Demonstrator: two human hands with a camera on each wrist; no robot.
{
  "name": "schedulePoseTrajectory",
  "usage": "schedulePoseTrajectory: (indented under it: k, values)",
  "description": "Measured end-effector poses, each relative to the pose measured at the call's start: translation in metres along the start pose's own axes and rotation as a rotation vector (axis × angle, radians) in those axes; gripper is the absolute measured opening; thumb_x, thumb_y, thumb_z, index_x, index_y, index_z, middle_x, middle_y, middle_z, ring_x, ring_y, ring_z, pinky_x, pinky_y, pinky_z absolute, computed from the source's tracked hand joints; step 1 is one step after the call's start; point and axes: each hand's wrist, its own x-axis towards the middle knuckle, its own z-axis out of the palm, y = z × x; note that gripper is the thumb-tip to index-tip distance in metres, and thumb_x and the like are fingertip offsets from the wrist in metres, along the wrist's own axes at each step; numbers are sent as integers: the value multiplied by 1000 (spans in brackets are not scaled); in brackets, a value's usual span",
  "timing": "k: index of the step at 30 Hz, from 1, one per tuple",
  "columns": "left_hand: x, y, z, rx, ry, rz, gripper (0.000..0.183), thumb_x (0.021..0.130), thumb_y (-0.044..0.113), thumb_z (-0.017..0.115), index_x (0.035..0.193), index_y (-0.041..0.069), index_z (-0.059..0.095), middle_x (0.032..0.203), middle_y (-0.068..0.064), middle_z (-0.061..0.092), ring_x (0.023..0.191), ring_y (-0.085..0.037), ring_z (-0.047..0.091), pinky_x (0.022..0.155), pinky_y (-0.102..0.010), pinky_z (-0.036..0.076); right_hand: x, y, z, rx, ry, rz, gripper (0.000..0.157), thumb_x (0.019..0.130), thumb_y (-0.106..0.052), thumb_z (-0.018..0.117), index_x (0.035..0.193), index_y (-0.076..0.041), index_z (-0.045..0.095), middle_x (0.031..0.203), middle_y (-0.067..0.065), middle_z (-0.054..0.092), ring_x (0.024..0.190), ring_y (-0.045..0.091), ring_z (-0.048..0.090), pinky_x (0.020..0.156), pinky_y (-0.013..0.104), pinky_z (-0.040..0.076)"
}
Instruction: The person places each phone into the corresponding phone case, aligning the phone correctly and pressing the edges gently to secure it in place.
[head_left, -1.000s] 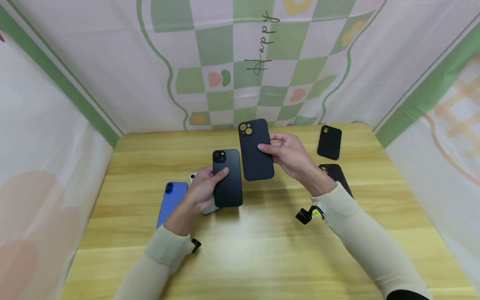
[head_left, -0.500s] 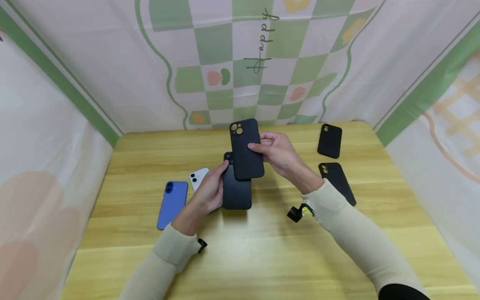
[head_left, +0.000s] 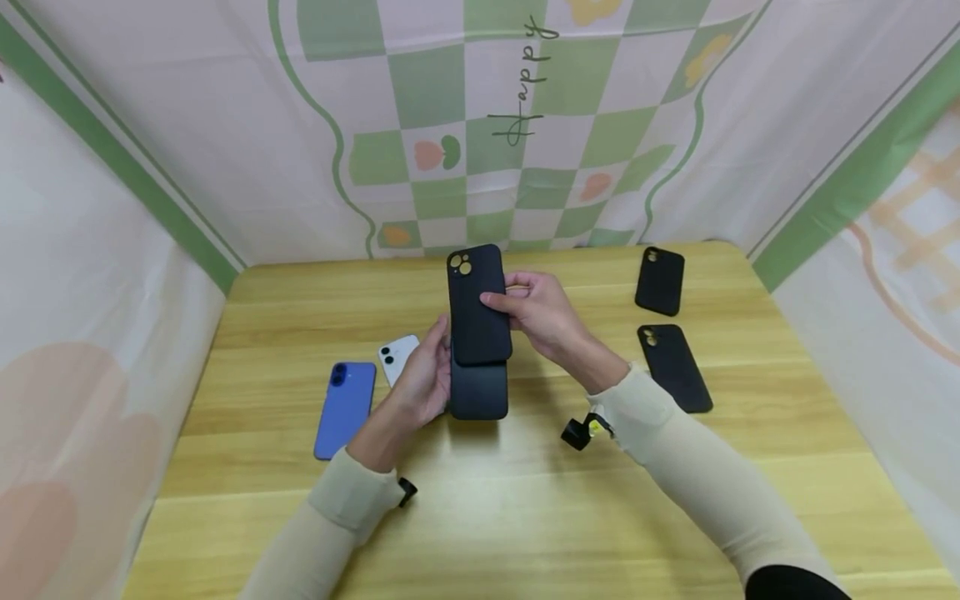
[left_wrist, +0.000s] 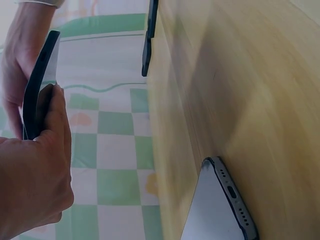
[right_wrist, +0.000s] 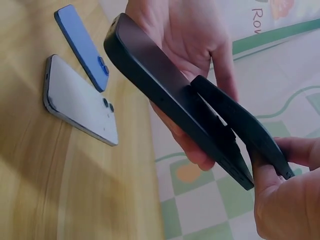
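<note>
My left hand [head_left: 422, 377] holds a black phone [head_left: 480, 392] above the table, its thumb along the phone's left side. My right hand [head_left: 546, 315] pinches a black phone case [head_left: 480, 304] by its right edge, thumb on the back face. The case overlaps the upper part of the phone and hides its camera. In the right wrist view the case [right_wrist: 245, 125] is tilted against the back of the phone [right_wrist: 160, 80], with a wedge of space between them toward the camera end.
A blue phone [head_left: 345, 410] and a white phone [head_left: 397, 354] lie on the wooden table [head_left: 525, 500] at the left. Two more black cases lie at the right, a far one [head_left: 660, 281] and a nearer one [head_left: 675, 367]. A patterned cloth [head_left: 427, 83] hangs behind.
The right hand has brought the case leftward and over the phone. The left hand has shifted the phone slightly right, uncovering more of the white phone.
</note>
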Motion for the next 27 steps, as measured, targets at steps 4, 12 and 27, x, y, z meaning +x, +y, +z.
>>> schedulePoseTrajectory:
  k: [4, 12, 27]
  values:
    - [2, -2, 0, 23, -5, 27, 55, 118, 45, 24, 154, 11, 48, 133, -4, 67, 124, -16, 65, 104, -32, 56, 0, 2, 2, -9, 7, -6, 15, 97, 6, 71, 109, 8, 64, 90, 9, 80, 80, 19, 79, 73, 33, 66]
    - [2, -3, 0, 21, 5, 14, 52, 118, 42, 28, 161, 16, 40, 157, -8, 52, 144, -20, 51, 118, -38, 46, 1, 5, 3, -75, 14, -14, 23, 96, 7, 72, 116, 12, 63, 92, 11, 79, 78, 19, 79, 72, 33, 66]
    - [3, -8, -2, 51, 57, -11, 53, 117, 38, 37, 159, 4, 41, 157, -8, 52, 147, -17, 47, 119, -36, 43, -6, 12, 6, -828, 213, -353, 32, 87, -28, 89, 102, -3, 76, 88, 8, 75, 78, 21, 70, 69, 31, 56]
